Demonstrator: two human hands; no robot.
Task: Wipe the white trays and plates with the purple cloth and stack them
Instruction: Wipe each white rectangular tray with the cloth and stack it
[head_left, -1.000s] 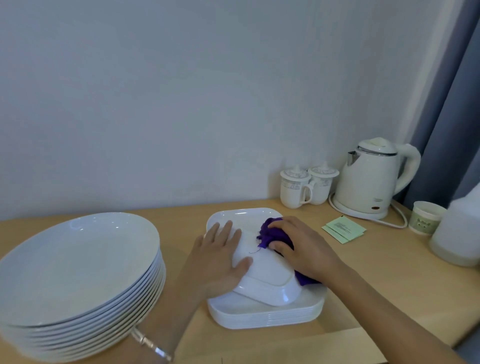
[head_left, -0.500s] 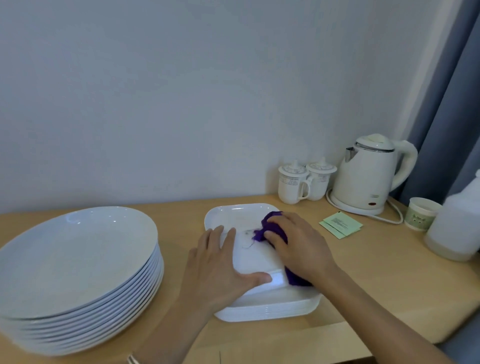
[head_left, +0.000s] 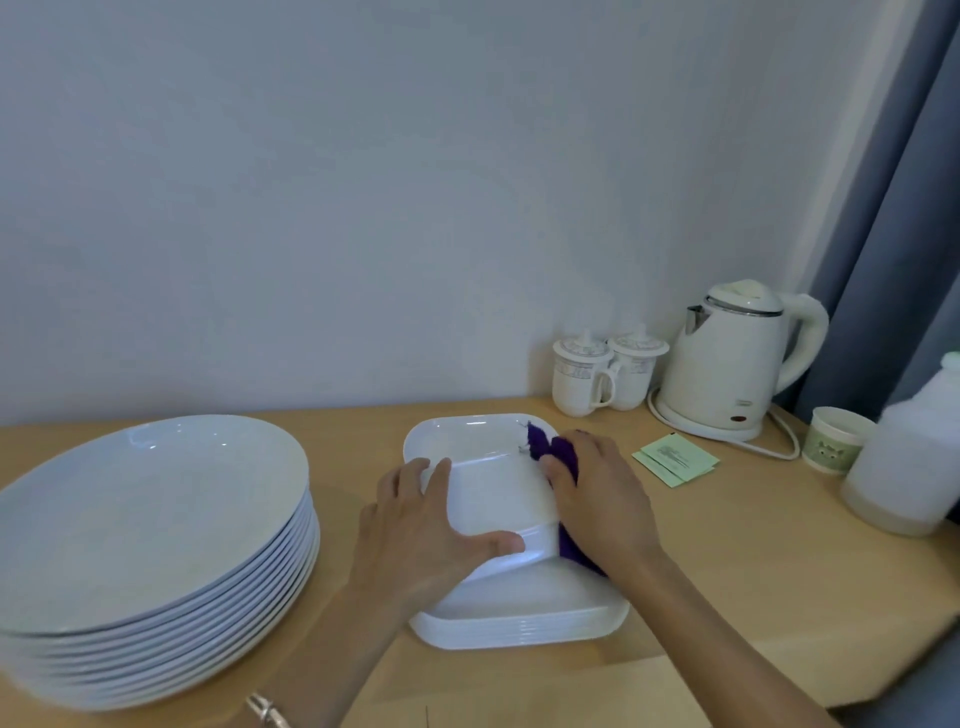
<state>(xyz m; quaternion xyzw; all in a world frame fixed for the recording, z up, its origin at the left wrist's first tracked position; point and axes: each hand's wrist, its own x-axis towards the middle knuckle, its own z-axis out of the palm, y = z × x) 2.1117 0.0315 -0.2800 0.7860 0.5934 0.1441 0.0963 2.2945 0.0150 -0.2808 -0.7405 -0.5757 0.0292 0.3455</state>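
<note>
Meeting pale wall, wooden counter; left grip holds tray, right grip clutches cloth.

Round white plates: tall, even stack at left end of tabletop, close to front edge. White trays: square, rounded corners, stacked mid-tabletop, just right of the plates. top tray: askew, tilted on the stack, gripped by left hand. purple cloth: bunched at its right rim under right hand.
</note>
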